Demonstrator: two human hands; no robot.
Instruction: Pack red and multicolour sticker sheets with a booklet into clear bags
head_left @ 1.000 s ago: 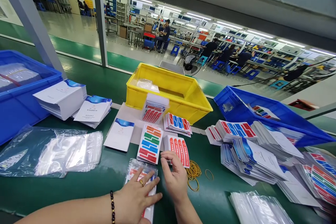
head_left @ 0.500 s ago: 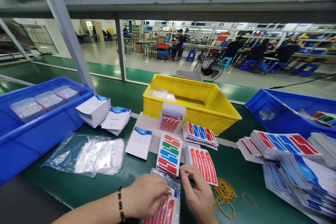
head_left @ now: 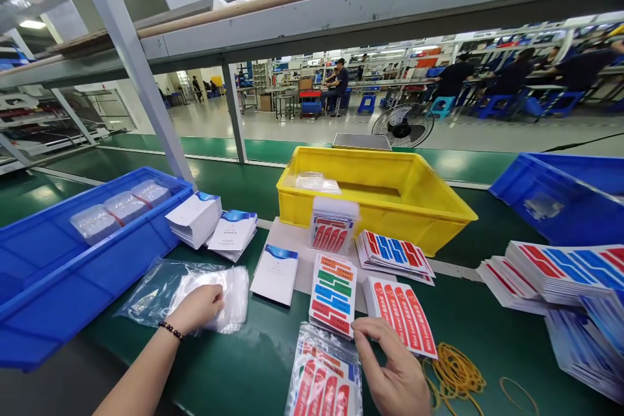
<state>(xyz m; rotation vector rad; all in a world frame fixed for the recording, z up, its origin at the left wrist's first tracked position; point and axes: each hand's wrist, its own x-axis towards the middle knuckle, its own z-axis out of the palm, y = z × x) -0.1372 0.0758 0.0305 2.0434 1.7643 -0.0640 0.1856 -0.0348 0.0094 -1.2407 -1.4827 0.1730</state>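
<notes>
My left hand (head_left: 199,309), with a beaded bracelet at the wrist, is on a stack of clear plastic bags (head_left: 237,302). Its fingers are curled and closed on the top bag, partly hiding it. Near the lower corner of a stack of multicoloured sticker sheets (head_left: 333,292) is my right hand (head_left: 392,364). Its thumb and index fingertips come together there, and I cannot make out anything between them. A filled zip bag (head_left: 322,377) with red-striped sheets inside lies flat left of that hand. Red sticker sheets (head_left: 402,315) sit just behind it.
A yellow bin (head_left: 370,208) stands at the back, between blue bins on the left (head_left: 88,273) and right (head_left: 556,198). White booklets (head_left: 275,273) lie centre-left. Yellow rubber bands (head_left: 455,370) lie front right. A shelf beam (head_left: 312,23) crosses overhead. People sit at far benches.
My left hand has left the filled zip bag and moved left onto the clear bags. My right hand stays by the sticker stack. The view has shifted, so things appear farther right.
</notes>
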